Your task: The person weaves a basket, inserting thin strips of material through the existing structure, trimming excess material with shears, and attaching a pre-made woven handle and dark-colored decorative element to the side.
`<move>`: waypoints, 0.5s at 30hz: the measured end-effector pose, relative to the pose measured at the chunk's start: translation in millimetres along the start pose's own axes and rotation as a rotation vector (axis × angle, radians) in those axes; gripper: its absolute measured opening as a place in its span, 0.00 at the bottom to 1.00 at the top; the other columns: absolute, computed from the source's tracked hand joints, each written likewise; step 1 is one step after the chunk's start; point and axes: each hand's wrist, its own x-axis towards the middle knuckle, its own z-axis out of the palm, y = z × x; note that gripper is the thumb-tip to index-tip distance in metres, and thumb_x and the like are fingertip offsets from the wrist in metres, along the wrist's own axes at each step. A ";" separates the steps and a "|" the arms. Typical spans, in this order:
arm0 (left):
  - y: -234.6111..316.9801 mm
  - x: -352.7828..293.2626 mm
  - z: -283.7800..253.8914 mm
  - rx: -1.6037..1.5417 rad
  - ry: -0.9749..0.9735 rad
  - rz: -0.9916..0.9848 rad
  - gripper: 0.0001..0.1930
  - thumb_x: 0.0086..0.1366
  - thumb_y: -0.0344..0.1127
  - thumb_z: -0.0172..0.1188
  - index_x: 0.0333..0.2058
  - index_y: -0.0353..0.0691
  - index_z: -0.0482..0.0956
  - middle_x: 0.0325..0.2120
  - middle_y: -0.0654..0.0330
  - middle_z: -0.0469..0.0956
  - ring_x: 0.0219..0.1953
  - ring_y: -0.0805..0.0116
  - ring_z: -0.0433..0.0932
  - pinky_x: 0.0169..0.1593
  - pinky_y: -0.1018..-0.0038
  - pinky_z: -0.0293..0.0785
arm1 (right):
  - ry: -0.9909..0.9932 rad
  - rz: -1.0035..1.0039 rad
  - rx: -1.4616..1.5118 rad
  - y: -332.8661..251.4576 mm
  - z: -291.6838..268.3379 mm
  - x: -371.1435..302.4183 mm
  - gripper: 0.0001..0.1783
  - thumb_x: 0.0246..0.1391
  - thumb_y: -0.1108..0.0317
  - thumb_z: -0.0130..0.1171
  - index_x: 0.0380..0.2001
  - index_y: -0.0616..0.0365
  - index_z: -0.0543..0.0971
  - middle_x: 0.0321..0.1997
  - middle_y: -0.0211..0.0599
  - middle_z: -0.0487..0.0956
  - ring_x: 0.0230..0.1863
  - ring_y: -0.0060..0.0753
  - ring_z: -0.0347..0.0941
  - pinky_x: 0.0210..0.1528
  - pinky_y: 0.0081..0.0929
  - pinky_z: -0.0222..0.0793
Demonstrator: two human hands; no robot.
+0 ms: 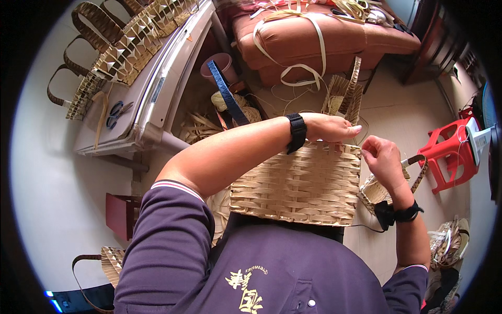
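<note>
A flat woven straw basket point(300, 186) rests against my body, its rim pointing away from me. My left hand point(332, 127) lies along that far rim, fingers pressed on the weave, a black band on its wrist. My right hand point(380, 159) pinches something thin at the rim's right corner; I cannot see what it is. A black band circles that wrist too. Loose straw ends point(345, 97) stick up beyond the rim.
Finished woven bags with brown handles point(112, 49) lie on a grey surface at left beside blue-handled scissors point(116, 114). A brown sofa point(324, 36) holds pale strips. A red plastic stool point(449, 152) stands at right. More woven pieces point(447, 246) lie on the floor.
</note>
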 end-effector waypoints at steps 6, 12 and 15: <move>-19.2 18.7 0.9 -0.127 0.051 0.093 0.40 0.76 0.74 0.37 0.58 0.43 0.79 0.42 0.61 0.81 0.43 0.70 0.75 0.45 0.66 0.76 | 0.120 -0.395 -0.249 -35.1 14.9 6.1 0.13 0.47 0.66 0.73 0.38 0.53 0.83 0.42 0.36 0.80 0.49 0.44 0.76 0.55 0.41 0.67; -3.5 5.1 -4.8 -0.088 0.105 0.102 0.25 0.77 0.49 0.54 0.63 0.38 0.76 0.44 0.61 0.83 0.45 0.71 0.78 0.45 0.71 0.77 | 0.160 -0.439 -0.007 -30.4 26.9 11.2 0.10 0.50 0.74 0.71 0.37 0.57 0.85 0.35 0.38 0.83 0.40 0.36 0.80 0.45 0.34 0.74; 5.0 -20.1 -11.4 0.174 0.215 0.238 0.21 0.65 0.33 0.68 0.56 0.36 0.81 0.39 0.61 0.84 0.41 0.72 0.79 0.46 0.72 0.78 | 0.170 -0.211 0.536 -54.6 9.2 13.4 0.03 0.58 0.77 0.69 0.36 0.63 0.86 0.31 0.30 0.84 0.33 0.19 0.78 0.38 0.21 0.74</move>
